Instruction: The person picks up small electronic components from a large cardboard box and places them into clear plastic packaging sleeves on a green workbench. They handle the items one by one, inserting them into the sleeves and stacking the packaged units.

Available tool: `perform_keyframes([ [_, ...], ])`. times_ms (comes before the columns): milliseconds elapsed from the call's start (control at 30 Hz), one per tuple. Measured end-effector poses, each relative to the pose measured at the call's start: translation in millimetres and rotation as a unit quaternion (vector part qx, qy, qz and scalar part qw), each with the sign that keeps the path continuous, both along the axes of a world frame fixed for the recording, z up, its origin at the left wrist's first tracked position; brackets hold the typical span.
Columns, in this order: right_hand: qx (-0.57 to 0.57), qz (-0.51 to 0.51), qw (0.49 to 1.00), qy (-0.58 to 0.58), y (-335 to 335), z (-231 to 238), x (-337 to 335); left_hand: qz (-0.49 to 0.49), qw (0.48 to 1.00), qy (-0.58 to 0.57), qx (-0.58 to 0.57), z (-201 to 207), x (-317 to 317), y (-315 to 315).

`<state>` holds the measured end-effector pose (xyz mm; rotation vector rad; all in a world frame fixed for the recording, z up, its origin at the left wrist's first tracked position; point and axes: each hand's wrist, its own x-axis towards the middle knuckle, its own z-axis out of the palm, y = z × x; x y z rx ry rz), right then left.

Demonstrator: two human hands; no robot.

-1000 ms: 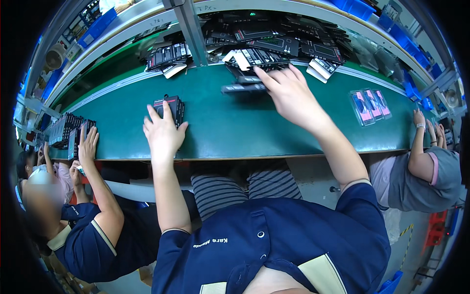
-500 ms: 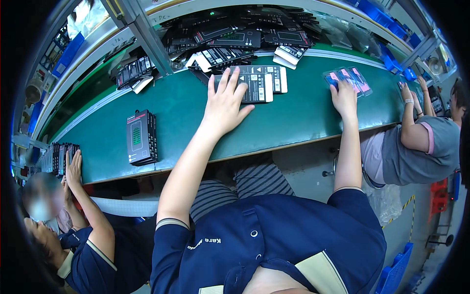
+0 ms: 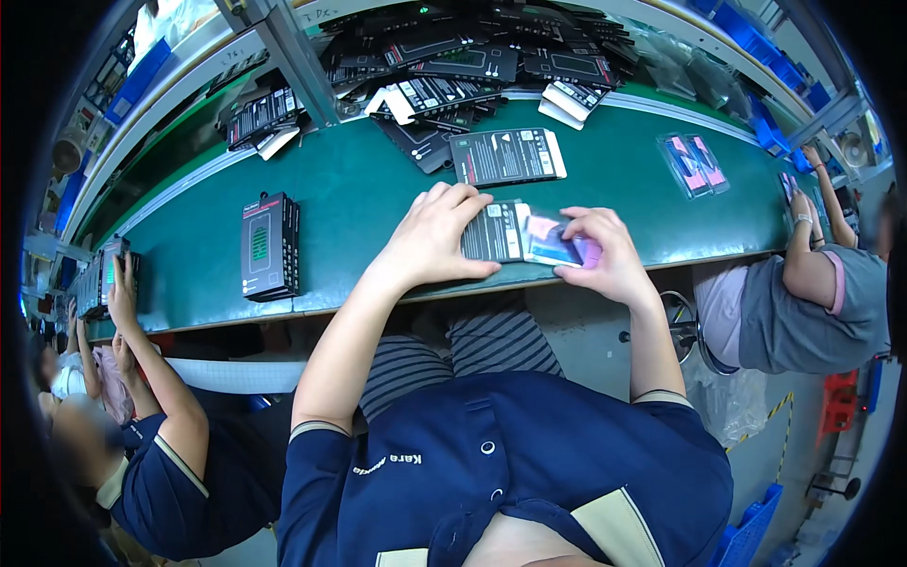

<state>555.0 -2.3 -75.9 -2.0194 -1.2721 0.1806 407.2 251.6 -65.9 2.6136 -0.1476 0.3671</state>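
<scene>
We hold a flat black cardboard box (image 3: 491, 234) near the front edge of the green tabletop (image 3: 359, 203), our left hand (image 3: 435, 238) gripping across it; our right hand (image 3: 605, 257) pinches a clear plastic packet with pink and blue contents (image 3: 553, 246) at its white end; we seem to be inserting it, which calls for squaring both; whether it has entered, we cannot tell; a white-ended black box (image 3: 503, 156) lies beyond, seemingly no obstacle; farther out, we see a black box stack (image 3: 267, 248).
</scene>
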Motion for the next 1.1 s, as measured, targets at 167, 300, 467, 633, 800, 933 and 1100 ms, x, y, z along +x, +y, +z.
perform_keyframes([
  [167, 0.035, 0.132, 0.987, 0.085, 36.9, 3.8, -37.0, -0.012, 1.000, 0.015, 0.007, 0.6, -7.7, -4.9],
  [300, 0.215, 0.156, 0.941, 0.207, 57.5, 10.8, -51.7, 0.077, 0.990, -0.033, -0.113, 13.4, -16.3, -12.8],
  [467, 0.292, 0.099, 0.715, 0.628, 97.3, 34.1, -68.1, 0.174, 0.901, -0.323, -0.231, -10.2, -17.7, -40.2],
  [633, 0.412, 0.111, 0.857, 0.290, 125.0, 22.0, -84.6, 0.074, 0.731, -0.325, -0.596, 13.8, -27.3, -27.9],
  [800, 0.436, 0.113, 0.803, 0.390, 129.3, 20.1, -89.7, 0.077, 0.726, -0.322, -0.603, 21.3, -35.3, -37.7],
  [933, 0.452, 0.132, 0.784, 0.404, 131.5, 18.8, -90.5, 0.075, 0.756, -0.354, -0.546, 10.8, -33.5, -30.4],
  [1100, 0.412, 0.124, 0.868, 0.249, 129.1, -18.4, -88.7, 0.106, 0.834, -0.404, -0.360, -4.3, -35.2, -17.9],
])
